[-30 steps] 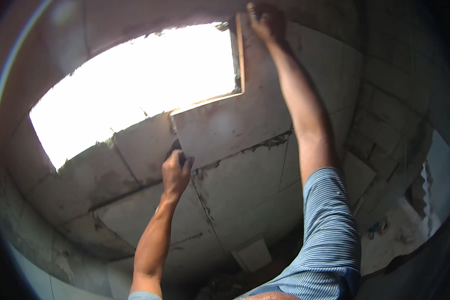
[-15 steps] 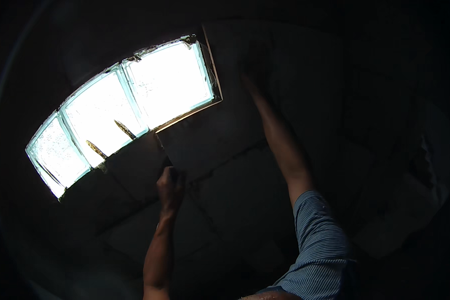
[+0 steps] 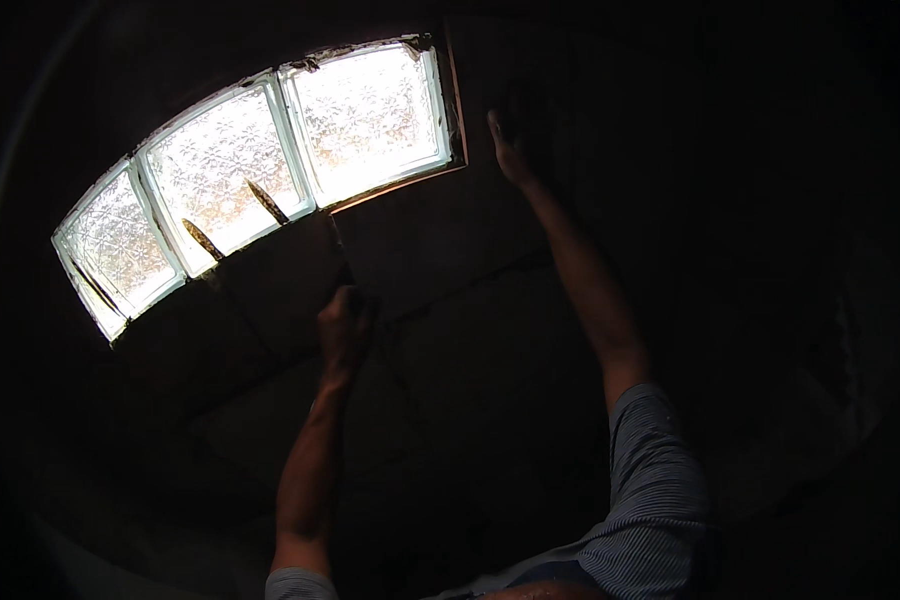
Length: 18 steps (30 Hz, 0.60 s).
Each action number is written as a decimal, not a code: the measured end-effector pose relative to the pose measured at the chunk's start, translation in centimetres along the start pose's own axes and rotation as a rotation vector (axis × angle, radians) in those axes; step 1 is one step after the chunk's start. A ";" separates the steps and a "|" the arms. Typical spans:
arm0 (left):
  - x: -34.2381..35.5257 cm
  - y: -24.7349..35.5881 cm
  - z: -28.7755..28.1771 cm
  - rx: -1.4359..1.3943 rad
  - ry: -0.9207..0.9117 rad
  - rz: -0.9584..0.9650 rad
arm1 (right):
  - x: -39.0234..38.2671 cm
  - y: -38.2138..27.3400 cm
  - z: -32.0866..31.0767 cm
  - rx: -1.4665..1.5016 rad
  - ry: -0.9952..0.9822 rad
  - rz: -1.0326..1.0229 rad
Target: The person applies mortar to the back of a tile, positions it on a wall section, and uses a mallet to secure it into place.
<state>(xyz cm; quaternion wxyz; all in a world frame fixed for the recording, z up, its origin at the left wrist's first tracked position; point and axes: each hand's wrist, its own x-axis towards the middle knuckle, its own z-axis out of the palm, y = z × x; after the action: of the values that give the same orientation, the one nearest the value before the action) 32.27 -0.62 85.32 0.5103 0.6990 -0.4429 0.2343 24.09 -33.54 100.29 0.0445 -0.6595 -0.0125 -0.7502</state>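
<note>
A large dark panel (image 3: 410, 245) with a pale, L-shaped cut edge fits around the lower right corner of a bright window (image 3: 370, 110). Below that corner, close to the panel's left edge, my left hand (image 3: 346, 325) is closed in a fist. Something dark seems to stick up from it, too dim to name. My right hand (image 3: 511, 150) is raised beside the window's right edge, its thumb apart and its palm side toward the panel. Shadow hides most of its fingers, and whether it touches the panel is hard to tell.
Three patterned glass panes make up the window, with rough, broken-looking edging along its top. Two pointed brown strips (image 3: 267, 202) stand against the lower part of the glass. Faint joint lines cross the dark wall (image 3: 270, 400) below.
The window and panel sit higher in the picture, and the glass is dimmer, showing its pattern. My left fist appears higher too, while both hands keep about the same place beside the window.
</note>
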 end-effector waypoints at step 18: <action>-0.3 0.2 -0.6 -0.047 0.017 0.013 | 5.6 -6.0 -1.6 -0.267 -0.076 -0.105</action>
<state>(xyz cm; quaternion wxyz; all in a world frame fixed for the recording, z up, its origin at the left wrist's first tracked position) 32.04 0.02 85.38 0.5289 0.6817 -0.4486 0.2330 21.29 -28.01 105.90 -0.0833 -0.6859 0.0512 -0.7211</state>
